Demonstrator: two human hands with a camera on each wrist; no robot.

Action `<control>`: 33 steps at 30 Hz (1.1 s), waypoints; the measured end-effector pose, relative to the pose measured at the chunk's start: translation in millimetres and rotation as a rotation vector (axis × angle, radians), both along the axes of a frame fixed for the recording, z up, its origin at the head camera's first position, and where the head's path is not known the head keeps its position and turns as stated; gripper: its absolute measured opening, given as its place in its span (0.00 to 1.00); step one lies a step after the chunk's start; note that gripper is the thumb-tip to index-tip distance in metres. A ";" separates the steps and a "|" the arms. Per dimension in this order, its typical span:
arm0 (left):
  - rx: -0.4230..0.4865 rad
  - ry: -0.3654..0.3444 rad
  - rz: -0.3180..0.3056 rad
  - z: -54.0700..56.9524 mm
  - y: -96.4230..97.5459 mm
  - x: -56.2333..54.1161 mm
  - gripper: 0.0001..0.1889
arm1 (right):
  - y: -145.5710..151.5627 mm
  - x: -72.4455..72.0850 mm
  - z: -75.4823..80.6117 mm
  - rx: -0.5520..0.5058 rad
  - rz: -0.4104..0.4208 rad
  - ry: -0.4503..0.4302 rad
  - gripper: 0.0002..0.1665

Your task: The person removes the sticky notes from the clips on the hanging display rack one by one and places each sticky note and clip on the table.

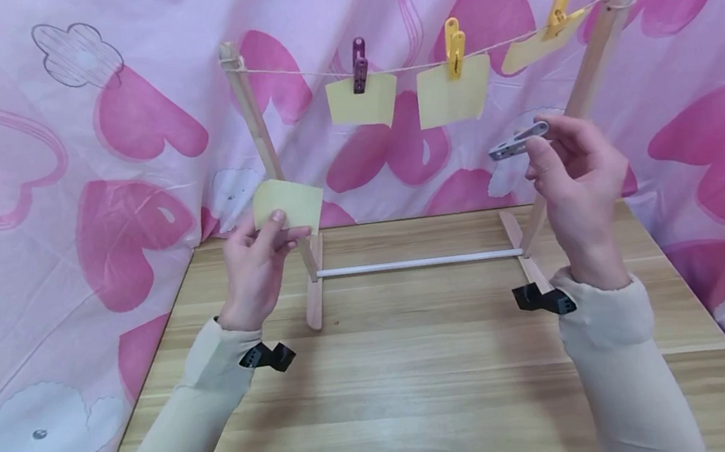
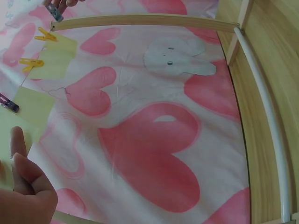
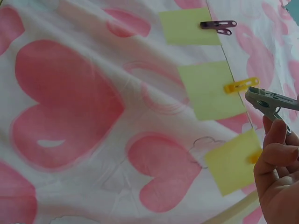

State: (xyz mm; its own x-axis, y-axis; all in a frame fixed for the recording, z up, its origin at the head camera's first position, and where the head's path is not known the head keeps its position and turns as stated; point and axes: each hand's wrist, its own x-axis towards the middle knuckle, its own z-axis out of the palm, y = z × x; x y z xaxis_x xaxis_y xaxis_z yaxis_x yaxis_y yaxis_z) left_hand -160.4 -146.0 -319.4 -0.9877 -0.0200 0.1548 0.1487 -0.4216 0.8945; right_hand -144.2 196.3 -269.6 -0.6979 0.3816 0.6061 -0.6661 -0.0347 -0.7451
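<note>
My left hand (image 1: 258, 266) pinches a yellow paper note (image 1: 290, 201) between thumb and fingers, in front of the rack's left post (image 1: 254, 118). In my right hand (image 1: 580, 186) is a grey clothespin (image 1: 518, 141), held near the right post (image 1: 595, 62); the right wrist view shows this clothespin (image 3: 271, 100) pointing toward the string. Three yellow notes hang along the string (image 1: 301, 74): the left note (image 1: 363, 104) under a purple clothespin (image 1: 358, 66), the middle note (image 1: 449, 100) under a yellow clothespin (image 1: 453, 50), and the right note (image 1: 528, 51) under another yellow clothespin (image 1: 558, 13).
The wooden rack stands on a wood-grain table (image 1: 409, 372), a white rod (image 1: 418, 263) joining its feet low down. Behind and around the table hangs a pink curtain (image 1: 6, 181) with hearts. Each wrist bears a black strap mount (image 1: 268, 356).
</note>
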 end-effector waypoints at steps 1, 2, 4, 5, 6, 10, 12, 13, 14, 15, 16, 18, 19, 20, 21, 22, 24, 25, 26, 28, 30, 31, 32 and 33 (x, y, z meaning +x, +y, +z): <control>-0.004 -0.002 -0.001 -1.8 -0.8 0.3 0.07 | 3.0 0.8 -3.1 -0.020 0.000 -0.011 0.14; -0.009 -0.006 -0.001 -3.5 -1.7 0.8 0.07 | 6.0 1.8 -6.0 -0.034 -0.003 -0.026 0.14; -0.034 -0.014 0.005 -7.3 -4.0 2.1 0.06 | 11.8 3.6 -12.1 -0.037 -0.022 -0.050 0.14; -0.052 -0.018 0.012 -9.6 -5.4 2.6 0.06 | 14.4 4.5 -15.2 -0.046 -0.025 -0.060 0.15; -0.067 -0.025 0.018 -12.1 -6.8 2.9 0.06 | 17.1 5.5 -18.4 -0.060 -0.021 -0.069 0.15; -0.115 -0.053 0.046 -23.7 -13.0 2.9 0.05 | 28.7 10.0 -31.0 -0.114 -0.005 -0.099 0.14; -0.140 -0.068 0.073 -30.6 -16.5 1.6 0.04 | 34.2 12.4 -37.0 -0.137 -0.004 -0.126 0.14; -0.154 -0.077 0.089 -34.1 -18.4 1.1 0.04 | 36.8 13.8 -39.9 -0.146 -0.010 -0.146 0.14; -0.168 -0.087 0.106 -37.7 -20.3 0.4 0.05 | 39.2 15.1 -42.8 -0.157 -0.014 -0.168 0.14; -0.187 -0.097 0.124 -41.4 -22.4 -0.2 0.05 | 41.6 16.2 -45.6 -0.166 -0.021 -0.190 0.14; -0.207 -0.109 0.144 -45.0 -24.5 -0.6 0.06 | 44.1 17.4 -48.7 -0.161 -0.033 -0.214 0.15; -0.234 -0.130 0.177 -52.0 -28.5 -1.0 0.07 | 49.4 19.8 -55.4 -0.130 -0.071 -0.272 0.15; -0.240 -0.137 0.190 -55.4 -30.9 -0.9 0.07 | 52.1 20.7 -59.0 -0.115 -0.087 -0.296 0.15; -0.243 -0.146 0.202 -58.7 -33.2 -0.6 0.07 | 54.6 21.7 -62.7 -0.108 -0.099 -0.320 0.15; -0.247 -0.155 0.213 -62.0 -35.3 -0.2 0.07 | 57.3 22.8 -66.6 -0.103 -0.109 -0.344 0.15; -0.250 -0.162 0.224 -65.3 -37.4 0.3 0.06 | 60.1 23.9 -70.7 -0.099 -0.120 -0.364 0.14; -0.258 -0.178 0.234 -71.2 -41.4 1.3 0.04 | 65.8 26.3 -78.8 -0.110 -0.136 -0.399 0.14; -0.260 -0.190 0.233 -73.8 -43.3 1.7 0.03 | 68.6 27.5 -82.9 -0.122 -0.141 -0.415 0.14; -0.266 -0.207 0.230 -76.3 -45.1 2.3 0.02 | 71.4 28.8 -86.8 -0.131 -0.149 -0.437 0.14; -0.274 -0.229 0.214 -80.6 -48.6 2.9 0.02 | 76.8 31.2 -94.1 -0.143 -0.166 -0.481 0.15; -0.285 -0.255 0.193 -84.6 -51.9 3.2 0.06 | 82.5 32.6 -102.2 -0.161 -0.178 -0.529 0.15; -0.290 -0.265 0.184 -86.7 -53.4 3.2 0.07 | 85.3 33.2 -106.3 -0.172 -0.181 -0.549 0.14; -0.300 -0.273 0.178 -88.9 -54.9 3.1 0.09 | 88.0 33.7 -110.4 -0.180 -0.183 -0.572 0.13; -0.312 -0.280 0.175 -91.0 -56.3 2.9 0.10 | 90.8 34.5 -114.8 -0.181 -0.182 -0.592 0.12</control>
